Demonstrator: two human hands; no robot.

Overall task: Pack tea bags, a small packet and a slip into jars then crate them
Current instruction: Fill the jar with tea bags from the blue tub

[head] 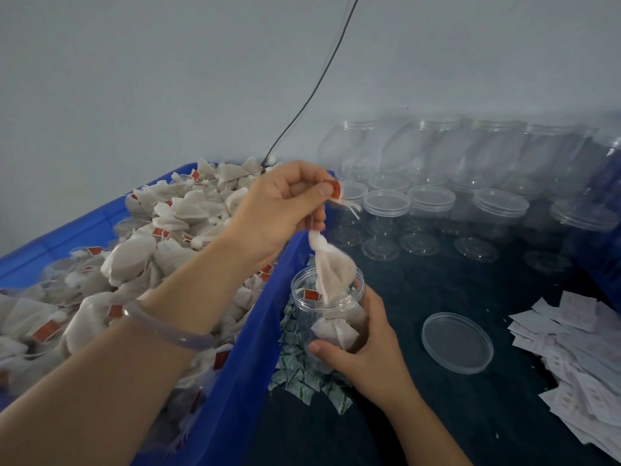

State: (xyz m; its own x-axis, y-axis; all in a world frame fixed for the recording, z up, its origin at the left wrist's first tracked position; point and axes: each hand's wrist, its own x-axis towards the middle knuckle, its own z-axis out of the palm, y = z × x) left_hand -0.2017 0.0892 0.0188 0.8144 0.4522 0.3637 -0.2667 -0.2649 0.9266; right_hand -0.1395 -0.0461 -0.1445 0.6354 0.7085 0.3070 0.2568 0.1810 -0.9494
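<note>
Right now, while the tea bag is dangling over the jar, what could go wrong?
The left hand holds the tea bag only by its red tag, so the bag might swing and catch the jar rim instead of dropping in. The jar sits right against the blue bin, above the green packets, with only the right hand steadying it, so a bump could tip it. The loose lid could get knocked too.
</note>
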